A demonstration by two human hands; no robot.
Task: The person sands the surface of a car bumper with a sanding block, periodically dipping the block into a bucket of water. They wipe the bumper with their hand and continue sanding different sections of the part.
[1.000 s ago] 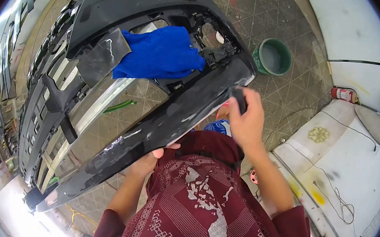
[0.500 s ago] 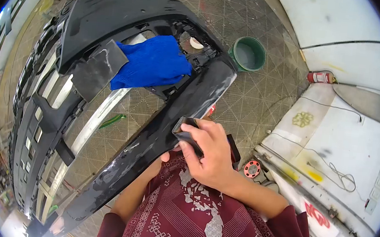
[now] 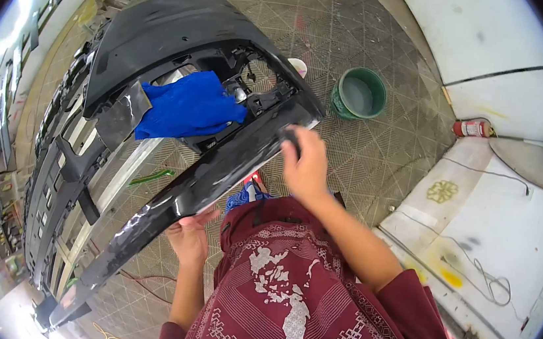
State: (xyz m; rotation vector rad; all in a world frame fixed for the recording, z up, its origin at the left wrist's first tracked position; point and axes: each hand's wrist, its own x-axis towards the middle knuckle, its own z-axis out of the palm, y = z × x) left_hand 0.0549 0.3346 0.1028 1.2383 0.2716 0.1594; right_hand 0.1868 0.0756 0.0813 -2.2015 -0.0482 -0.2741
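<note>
A black car bumper (image 3: 226,158) stretches diagonally across the view, its near strip wet and shiny with pale scuffed streaks. My right hand (image 3: 306,166) is closed on a piece of folded black sandpaper (image 3: 292,140), partly hidden by the fingers, near the strip's upper right end. Below, my left hand (image 3: 190,235) grips the strip's near edge from underneath, some of its fingers hidden by the bumper. A blue cloth (image 3: 188,108) is draped over the bumper's opening, beside a dark grey flat sheet (image 3: 122,114).
A green bucket (image 3: 359,94) holding greyish liquid stands on the patterned floor (image 3: 379,154) beyond the bumper. Behind the bumper's corner is a small white container (image 3: 297,67). To the right are a red fire extinguisher (image 3: 472,128) and a loose cable (image 3: 485,275) along the white wall.
My right hand has moved up along the strip with the sandpaper. My left hand has slid down and left along the near edge, showing more of itself. The view has shifted.
</note>
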